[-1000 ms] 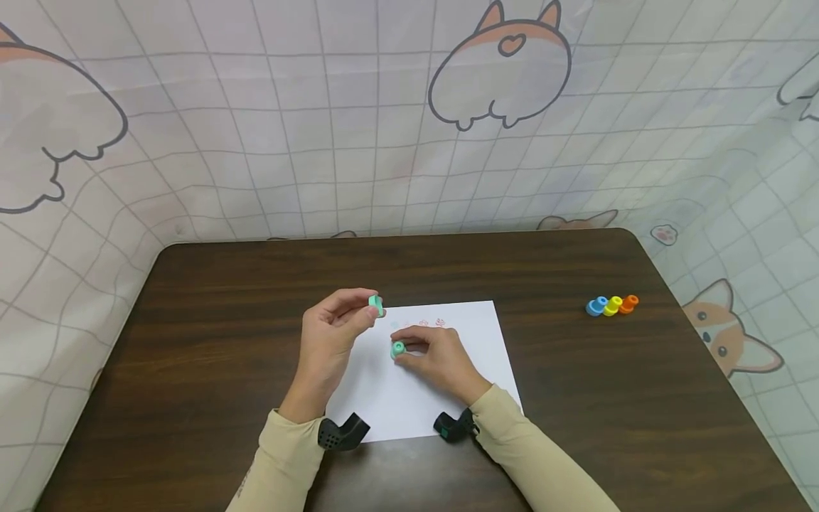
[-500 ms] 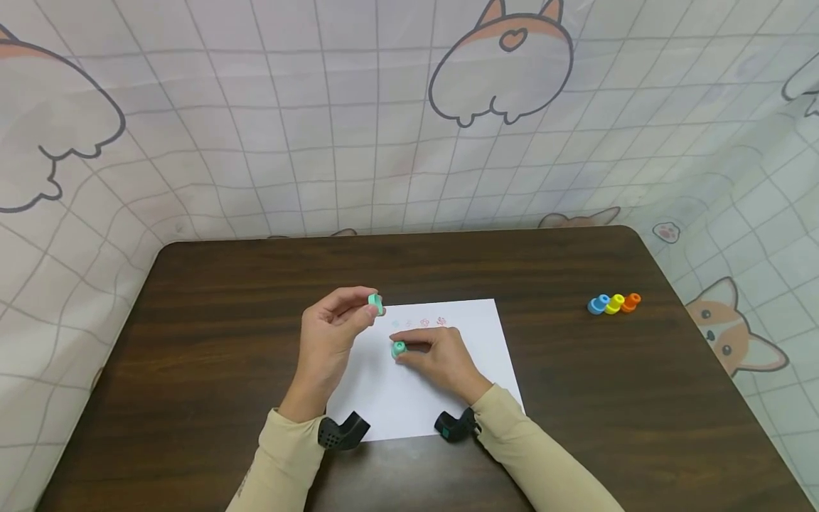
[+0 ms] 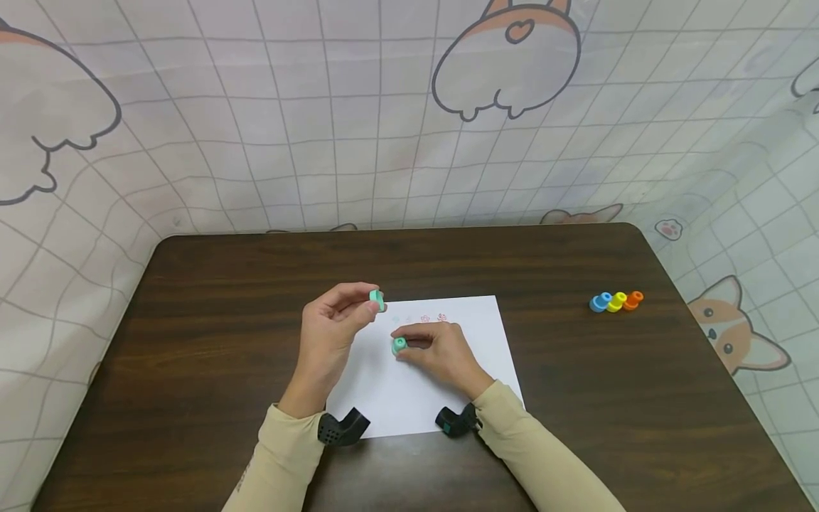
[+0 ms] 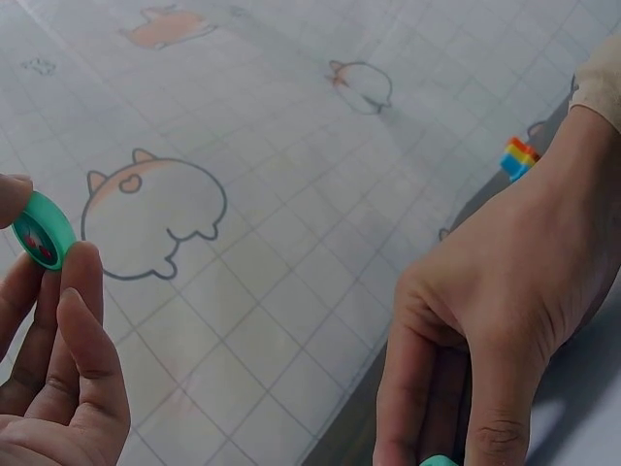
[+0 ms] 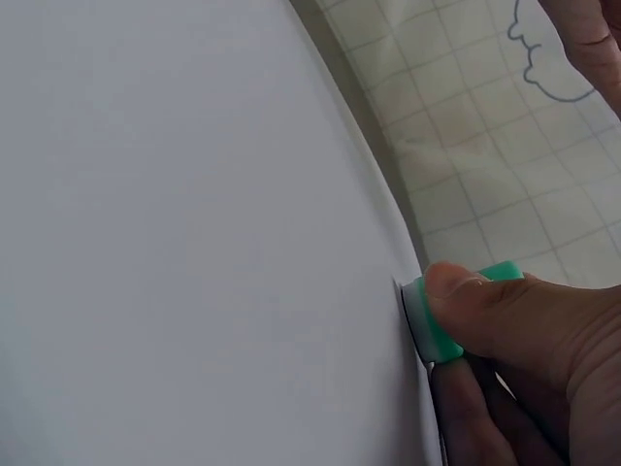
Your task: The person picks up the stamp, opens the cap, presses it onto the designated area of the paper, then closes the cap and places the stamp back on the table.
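The left hand [image 3: 331, 334] pinches a small green cap [image 3: 377, 300] between thumb and fingers, above the paper's upper left corner; in the left wrist view the cap [image 4: 46, 230] shows a dark and red inside. A green stamp [image 3: 399, 345] is pinched by the right hand [image 3: 444, 353] over the white paper [image 3: 416, 405]. In the right wrist view the stamp [image 5: 441, 320] has its pale end against the paper [image 5: 213, 233]. A row of small faint and red prints [image 3: 433, 318] lies near the paper's top edge, partly behind the right hand.
Blue [image 3: 600, 302], yellow [image 3: 616, 302] and orange [image 3: 633, 301] stamps stand side by side at the right of the dark wooden table [image 3: 211, 341]. A patterned cloth [image 3: 288, 114] hangs behind the table and at its sides.
The head view has shifted slightly, so the table and paper appear a little higher. Both hands keep their grips and nearly the same places.
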A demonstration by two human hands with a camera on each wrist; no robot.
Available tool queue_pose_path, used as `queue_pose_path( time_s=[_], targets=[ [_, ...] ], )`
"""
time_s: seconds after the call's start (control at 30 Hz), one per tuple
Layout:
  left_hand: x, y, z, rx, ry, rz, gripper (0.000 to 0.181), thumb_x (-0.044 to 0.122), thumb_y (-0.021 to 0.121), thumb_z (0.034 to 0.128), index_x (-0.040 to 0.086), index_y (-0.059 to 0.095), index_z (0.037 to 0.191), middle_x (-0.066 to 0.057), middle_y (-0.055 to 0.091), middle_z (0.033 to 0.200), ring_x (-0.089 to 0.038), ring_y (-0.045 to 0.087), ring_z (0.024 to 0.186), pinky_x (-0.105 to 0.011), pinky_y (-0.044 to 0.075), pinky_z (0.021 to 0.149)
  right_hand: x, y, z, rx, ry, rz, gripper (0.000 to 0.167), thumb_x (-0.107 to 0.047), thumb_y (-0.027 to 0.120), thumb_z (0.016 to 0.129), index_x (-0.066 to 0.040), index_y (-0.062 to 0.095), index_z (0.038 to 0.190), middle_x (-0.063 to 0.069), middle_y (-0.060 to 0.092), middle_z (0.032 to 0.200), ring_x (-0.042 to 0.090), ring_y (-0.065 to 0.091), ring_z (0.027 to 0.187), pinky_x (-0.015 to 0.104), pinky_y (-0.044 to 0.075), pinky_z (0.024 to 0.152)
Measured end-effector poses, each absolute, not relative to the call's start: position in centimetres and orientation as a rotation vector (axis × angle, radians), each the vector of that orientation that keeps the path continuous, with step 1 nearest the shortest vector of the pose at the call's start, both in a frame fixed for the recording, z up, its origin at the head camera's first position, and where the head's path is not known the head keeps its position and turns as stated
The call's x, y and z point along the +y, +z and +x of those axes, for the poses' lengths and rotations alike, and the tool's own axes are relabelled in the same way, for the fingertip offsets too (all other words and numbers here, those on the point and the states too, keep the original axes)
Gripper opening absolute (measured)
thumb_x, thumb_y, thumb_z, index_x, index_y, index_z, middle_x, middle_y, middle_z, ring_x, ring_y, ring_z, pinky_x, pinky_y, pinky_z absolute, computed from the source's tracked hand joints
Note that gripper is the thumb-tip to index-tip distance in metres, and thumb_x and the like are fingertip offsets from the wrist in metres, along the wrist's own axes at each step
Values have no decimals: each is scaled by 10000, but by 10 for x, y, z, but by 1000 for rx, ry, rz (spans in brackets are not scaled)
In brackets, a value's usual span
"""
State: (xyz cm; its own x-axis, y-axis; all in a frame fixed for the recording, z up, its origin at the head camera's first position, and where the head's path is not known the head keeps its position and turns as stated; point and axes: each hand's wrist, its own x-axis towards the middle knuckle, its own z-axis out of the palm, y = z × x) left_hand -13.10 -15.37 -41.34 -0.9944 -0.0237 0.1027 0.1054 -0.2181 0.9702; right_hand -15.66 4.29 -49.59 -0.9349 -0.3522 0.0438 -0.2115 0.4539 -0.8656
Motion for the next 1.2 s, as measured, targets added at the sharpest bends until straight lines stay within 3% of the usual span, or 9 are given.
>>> queue_pose_path(
  time_s=[0.23, 0.33, 0.5, 0.57, 0.63, 0.73, 0.9, 1.0, 1.2],
  targets=[
    [-152, -411, -131, -1934, -2370, -98, 198, -17, 724, 921, 123, 755, 1057, 78, 757, 972, -71, 741, 883, -201, 605, 819, 45, -493, -157, 2516, -1524, -488, 283, -109, 879, 811, -167, 821, 1081, 9, 824, 1035, 112, 800, 923, 217, 622, 858],
    [-151, -411, -131, -1943, -2370, -91, 192, -9, 726, 921, 127, 756, 1054, 78, 757, 974, -73, 741, 884, -202, 603, 824, 45, -493, -157, 2502, -1532, -499, 289, -109, 873, 816, -164, 816, 1094, 22, 821, 1055, 124, 801, 936, 297, 633, 890],
    [-150, -412, -130, -1947, -2382, -76, 194, -6, 725, 923, 144, 759, 1040, 76, 753, 974, -71, 737, 884, -198, 599, 825, 44, -494, -158, 2507, -1511, -523, 298, -130, 867, 830, -174, 806, 1118, 4, 818, 1071, 105, 794, 948, 408, 561, 1056],
    [-150, -412, -129, -1952, -2380, -80, 179, 1, 727, 926, 128, 756, 1050, 73, 753, 978, -74, 740, 890, -197, 599, 828, 45, -495, -158, 2511, -1512, -537, 299, -124, 864, 832, -161, 802, 1123, 10, 815, 1081, 114, 793, 953, 360, 564, 1049],
    [-149, -412, -129, -1955, -2379, -85, 169, 7, 728, 929, 111, 752, 1060, 70, 753, 980, -79, 747, 896, -197, 599, 828, 45, -495, -158, 2503, -1529, -556, 301, -111, 861, 835, -138, 797, 1128, 25, 810, 1096, 131, 793, 959, 303, 616, 940],
    [-149, -413, -130, -1956, -2381, -89, 165, 7, 726, 931, 100, 747, 1065, 68, 749, 982, -81, 747, 899, -196, 597, 827, 46, -496, -158, 2524, -1525, -579, 300, -110, 863, 832, -135, 796, 1123, 19, 807, 1093, 126, 791, 954, 259, 597, 948],
    [-147, -415, -130, -1944, -2386, -81, 193, -17, 718, 926, 137, 754, 1036, 70, 750, 971, -76, 744, 883, -192, 597, 815, 48, -494, -158, 2562, -1498, -584, 288, -122, 872, 824, -163, 802, 1100, -17, 810, 1065, 88, 783, 924, 444, 494, 1131],
    [-146, -416, -130, -1935, -2393, -76, 205, -22, 718, 922, 152, 760, 1021, 69, 755, 964, -76, 743, 877, -191, 597, 811, 49, -491, -157, 2595, -1490, -598, 282, -135, 878, 818, -176, 806, 1088, -39, 815, 1039, 74, 777, 910, 465, 469, 1136],
    [-145, -416, -130, -1945, -2381, -99, 173, -2, 725, 926, 117, 760, 1046, 71, 755, 963, -78, 744, 881, -192, 595, 814, 52, -485, -158, 2600, -1558, -595, 278, -120, 882, 813, -131, 806, 1081, -7, 817, 1020, 131, 776, 926, 339, 610, 946]
  ],
)
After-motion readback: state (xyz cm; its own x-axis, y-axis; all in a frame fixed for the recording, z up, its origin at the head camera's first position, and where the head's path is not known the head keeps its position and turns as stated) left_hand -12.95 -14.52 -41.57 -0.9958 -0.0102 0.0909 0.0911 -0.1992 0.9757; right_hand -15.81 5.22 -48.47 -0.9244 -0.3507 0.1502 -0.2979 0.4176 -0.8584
